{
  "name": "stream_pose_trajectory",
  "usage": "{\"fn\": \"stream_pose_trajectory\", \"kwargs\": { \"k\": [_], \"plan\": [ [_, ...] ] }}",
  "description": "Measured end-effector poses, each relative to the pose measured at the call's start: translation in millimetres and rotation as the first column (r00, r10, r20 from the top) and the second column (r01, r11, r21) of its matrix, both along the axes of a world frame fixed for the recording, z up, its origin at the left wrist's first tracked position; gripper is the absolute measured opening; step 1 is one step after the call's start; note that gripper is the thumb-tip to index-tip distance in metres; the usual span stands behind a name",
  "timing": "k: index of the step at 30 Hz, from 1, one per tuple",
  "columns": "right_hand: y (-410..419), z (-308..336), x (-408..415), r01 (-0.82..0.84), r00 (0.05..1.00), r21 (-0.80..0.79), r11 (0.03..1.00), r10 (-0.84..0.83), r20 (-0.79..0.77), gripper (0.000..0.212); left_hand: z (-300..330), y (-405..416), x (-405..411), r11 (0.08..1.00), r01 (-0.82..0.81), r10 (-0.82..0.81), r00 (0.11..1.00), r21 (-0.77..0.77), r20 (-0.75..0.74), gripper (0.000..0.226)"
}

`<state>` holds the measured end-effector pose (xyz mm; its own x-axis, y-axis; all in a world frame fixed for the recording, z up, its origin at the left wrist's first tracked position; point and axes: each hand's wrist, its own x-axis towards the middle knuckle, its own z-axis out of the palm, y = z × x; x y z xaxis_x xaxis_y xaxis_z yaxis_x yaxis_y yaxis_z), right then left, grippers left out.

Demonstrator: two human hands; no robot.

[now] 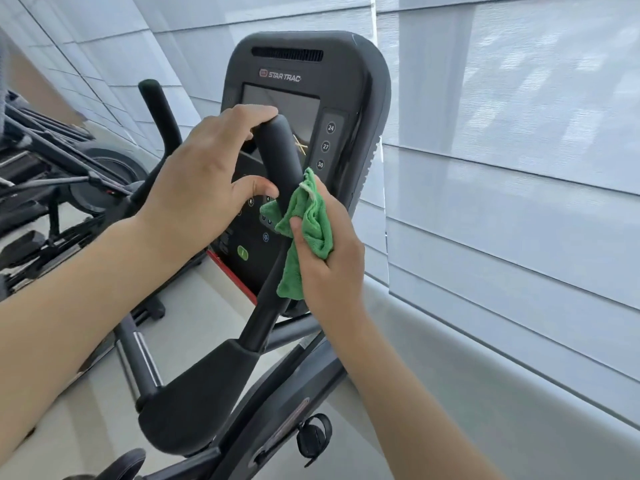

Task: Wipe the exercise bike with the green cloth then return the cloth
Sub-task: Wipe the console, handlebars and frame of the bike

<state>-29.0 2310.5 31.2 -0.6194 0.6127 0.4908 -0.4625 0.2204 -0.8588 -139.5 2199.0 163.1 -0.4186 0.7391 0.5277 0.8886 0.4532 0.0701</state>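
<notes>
1. The exercise bike [221, 386] fills the middle of the view, with its black handle bar [282, 168] standing up in front of the big console [341, 95].
2. The green cloth [311, 223] is bunched up in the right hand [332, 251] and pressed on the right side of the handle bar, about halfway up.
3. The right hand has its fingers curled round the cloth. The thumb lies on top of it, and part of the cloth hangs down below the hand.
4. The left hand [197, 181] is at the top of the handle bar. Its fingers bend over the top end and the thumb touches the bar lower down.
5. The hands and the bar hide much of the console screen and buttons. Only the numbers 24, 27 and 30 and the name STAR TRAC are easy to read.
6. The bottom of the bike is cut off at the lower edge, and so are both arms.
7. Another gym machine [69, 181] stands to the left. It is partly cut off and hard to make out.
8. Pale window blinds [512, 140] cover the wall behind the bike.
</notes>
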Motion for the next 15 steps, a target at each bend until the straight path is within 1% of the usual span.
{"fn": "stream_pose_trajectory", "kwargs": {
  "k": [3, 6, 15],
  "plan": [
    [-3, -9, 5, 0.030, 0.999, 0.033, 0.999, -0.031, 0.021, 0.061, -2, 0, 2, 1.000, 0.002, -0.002, 1.000, 0.010, -0.008, 0.078],
    [-12, -19, 14, 0.012, 0.999, 0.011, 1.000, -0.012, 0.052, 0.068, -2, 0, 5, 1.000, -0.005, 0.005, 1.000, 0.016, 0.004, 0.077],
    [-46, -34, 39, 0.041, 0.992, -0.091, 0.995, -0.029, 0.123, 0.066, -1, 3, 12, 1.000, -0.013, 0.013, 0.999, 0.015, 0.037, 0.078]
  ]
}}
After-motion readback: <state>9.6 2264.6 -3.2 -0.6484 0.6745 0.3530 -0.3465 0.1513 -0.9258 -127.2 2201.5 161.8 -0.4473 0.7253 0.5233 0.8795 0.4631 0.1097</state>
